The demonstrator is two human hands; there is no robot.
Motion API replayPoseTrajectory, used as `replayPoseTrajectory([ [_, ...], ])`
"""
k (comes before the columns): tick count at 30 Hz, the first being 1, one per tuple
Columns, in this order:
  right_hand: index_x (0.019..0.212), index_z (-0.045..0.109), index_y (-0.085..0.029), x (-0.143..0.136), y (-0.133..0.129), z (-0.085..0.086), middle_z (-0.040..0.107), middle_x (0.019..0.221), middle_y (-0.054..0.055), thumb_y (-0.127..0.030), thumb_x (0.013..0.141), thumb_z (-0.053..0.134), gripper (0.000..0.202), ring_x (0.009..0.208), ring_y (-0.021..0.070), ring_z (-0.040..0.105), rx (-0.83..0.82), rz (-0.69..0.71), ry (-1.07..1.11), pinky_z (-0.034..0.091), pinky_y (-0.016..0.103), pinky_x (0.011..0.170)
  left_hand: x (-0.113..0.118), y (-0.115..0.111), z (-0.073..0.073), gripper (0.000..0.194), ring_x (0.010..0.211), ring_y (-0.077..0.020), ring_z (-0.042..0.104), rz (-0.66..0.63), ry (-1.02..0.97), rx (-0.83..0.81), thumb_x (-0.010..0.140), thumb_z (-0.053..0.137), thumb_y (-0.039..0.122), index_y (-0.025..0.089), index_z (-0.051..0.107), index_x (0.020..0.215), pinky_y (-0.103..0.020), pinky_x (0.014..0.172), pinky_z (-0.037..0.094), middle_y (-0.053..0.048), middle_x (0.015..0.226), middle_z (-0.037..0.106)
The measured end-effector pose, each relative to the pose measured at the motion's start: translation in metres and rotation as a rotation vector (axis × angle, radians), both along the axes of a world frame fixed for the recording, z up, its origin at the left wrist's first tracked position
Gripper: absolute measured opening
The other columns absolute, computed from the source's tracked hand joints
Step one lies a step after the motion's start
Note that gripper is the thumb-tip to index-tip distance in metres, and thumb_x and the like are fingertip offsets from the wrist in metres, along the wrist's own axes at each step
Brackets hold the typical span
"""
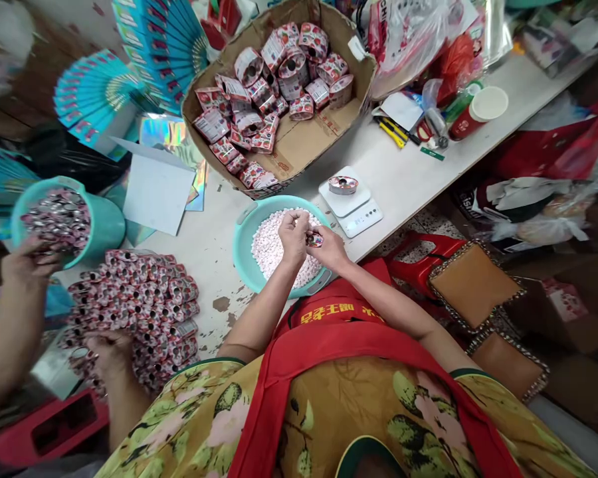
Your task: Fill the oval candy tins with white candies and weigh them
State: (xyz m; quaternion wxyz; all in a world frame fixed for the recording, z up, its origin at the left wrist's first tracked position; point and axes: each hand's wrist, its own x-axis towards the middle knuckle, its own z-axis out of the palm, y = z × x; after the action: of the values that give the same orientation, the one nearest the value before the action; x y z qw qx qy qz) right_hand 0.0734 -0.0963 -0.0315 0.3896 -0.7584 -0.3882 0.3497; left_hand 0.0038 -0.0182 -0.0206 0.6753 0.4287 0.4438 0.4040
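My right hand (pixel 329 249) is closed round a small red-printed container (pixel 314 239) above a turquoise basin (pixel 239 255). Small pale pink and white pellets (pixel 266 245), like candies, fill the basin. Right beside the container, my left hand (pixel 294 234) has its fingers pinched together; what they hold is hidden. A white digital scale (pixel 361 219) stands to the right of the basin, bearing another printed container (pixel 343 184) with a dark hole in its top.
Behind the basin, a cardboard box (pixel 323 136) holds many printed containers. At left, a co-worker's hands (pixel 112 348) are at stacked containers (pixel 144 292) and a turquoise bucket (pixel 104 229). A paper cup (pixel 478 113) and yellow cutter (pixel 391 131) lie back right; a red stool (pixel 413 259) stands right.
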Motion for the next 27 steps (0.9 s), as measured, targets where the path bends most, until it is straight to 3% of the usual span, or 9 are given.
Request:
replayPoseTrajectory([
  [5,0.105,0.070,-0.018,0.001,0.005,-0.005,0.072,0.105,0.006,-0.024,0.073,0.075,0.032,0.098,0.0224,0.067,-0.005,-0.004,0.022,0.051,0.033,0.090,0.003,0.005,-0.002,0.033,0.040,-0.0047,0.038,-0.004,-0.034,-0.065,0.080,0.079,0.042,0.019,0.055,0.080,-0.017,0.040,0.032,0.009,0.053,0.044],
  [9,0.107,0.070,-0.020,0.005,0.008,-0.007,0.073,0.109,0.004,-0.023,0.070,0.075,0.037,0.101,0.0222,0.067,0.029,0.016,0.104,0.051,0.034,0.094,-0.003,0.037,0.004,0.035,0.038,-0.0019,0.031,0.006,-0.200,-0.355,0.082,0.080,0.035,0.019,0.049,0.076,-0.014,0.035,0.020,0.010,0.054,0.038],
  [11,0.107,0.070,-0.020,0.009,0.006,-0.004,0.073,0.108,0.004,-0.027,0.068,0.076,0.040,0.100,0.0218,0.068,0.047,0.011,0.188,0.051,0.035,0.094,-0.013,0.054,0.001,0.034,0.040,-0.0016,0.035,0.075,-0.241,-0.506,0.086,0.076,0.035,0.018,0.049,0.076,-0.012,0.035,0.023,0.008,0.056,0.041],
  [14,0.107,0.070,-0.018,0.021,-0.005,0.002,0.074,0.104,0.004,-0.036,0.066,0.079,0.046,0.094,0.0208,0.069,0.071,-0.056,0.361,0.053,0.034,0.089,-0.029,0.067,-0.011,0.027,0.047,-0.0031,0.049,0.169,-0.104,-0.655,0.092,0.068,0.031,0.018,0.050,0.077,-0.011,0.042,0.036,0.005,0.061,0.049],
  [16,0.107,0.069,-0.018,0.032,-0.014,0.006,0.075,0.102,0.004,-0.039,0.064,0.081,0.049,0.093,0.0203,0.069,0.087,-0.144,0.449,0.054,0.033,0.088,-0.034,0.069,-0.020,0.024,0.044,-0.0042,0.048,0.014,0.041,-0.743,0.092,0.066,0.027,0.017,0.051,0.076,-0.011,0.039,0.032,0.004,0.060,0.050],
  [18,0.107,0.069,-0.018,0.046,-0.024,0.009,0.075,0.101,0.005,-0.040,0.063,0.084,0.051,0.093,0.0203,0.070,0.096,-0.244,0.487,0.055,0.034,0.088,-0.028,0.070,-0.023,0.023,0.039,-0.0033,0.038,-0.212,0.104,-0.781,0.086,0.069,0.024,0.017,0.051,0.075,-0.012,0.035,0.019,0.004,0.058,0.048],
  [20,0.107,0.069,-0.018,0.062,-0.035,0.011,0.076,0.102,0.006,-0.041,0.062,0.085,0.053,0.093,0.0207,0.070,0.103,-0.341,0.473,0.055,0.035,0.089,-0.007,0.075,-0.022,0.024,0.038,-0.0023,0.030,-0.388,0.088,-0.688,0.081,0.073,0.023,0.017,0.051,0.075,-0.014,0.037,0.012,0.004,0.057,0.047],
  [22,0.107,0.069,-0.019,0.079,-0.046,0.011,0.076,0.103,0.006,-0.042,0.062,0.086,0.054,0.093,0.0211,0.070,0.114,-0.427,0.424,0.055,0.036,0.090,0.027,0.082,-0.020,0.024,0.040,-0.0033,0.027,-0.514,0.101,-0.493,0.082,0.073,0.027,0.017,0.052,0.076,-0.016,0.040,0.013,0.005,0.057,0.046],
  [27,0.107,0.070,-0.018,0.109,-0.068,0.003,0.076,0.101,0.006,-0.042,0.061,0.087,0.054,0.090,0.0210,0.070,0.097,-0.587,0.347,0.055,0.035,0.087,0.120,0.097,-0.030,0.016,0.060,-0.0124,0.047,-0.714,0.490,0.241,0.081,0.072,0.024,0.018,0.060,0.074,-0.023,0.058,0.030,-0.001,0.067,0.057],
])
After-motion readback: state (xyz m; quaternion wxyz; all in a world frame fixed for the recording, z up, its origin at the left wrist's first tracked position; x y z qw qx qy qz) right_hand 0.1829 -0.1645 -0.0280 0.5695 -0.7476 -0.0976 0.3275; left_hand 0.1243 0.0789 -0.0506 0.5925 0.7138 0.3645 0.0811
